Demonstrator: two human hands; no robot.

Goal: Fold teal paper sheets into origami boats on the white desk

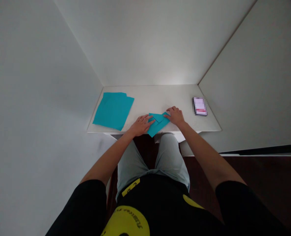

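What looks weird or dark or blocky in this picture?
Head view: the phone breaks up into chunky squares around its edges; head view: the light is dim, with a paler glow low on the back wall; head view: the black sleeves look big and stretched, while the folded blue paper looks fairly clear.

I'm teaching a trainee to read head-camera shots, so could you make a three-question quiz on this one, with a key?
1. Multiple choice: what lies at the left end of the white desk?
A) a pair of scissors
B) flat blue paper
C) a glass jar

2. True or false: the left hand and the right hand both touch the folded blue paper.

3. Fill in the blank: the hand nearer the phone-like device is the ____ hand.

Key: 1. B; 2. true; 3. right.
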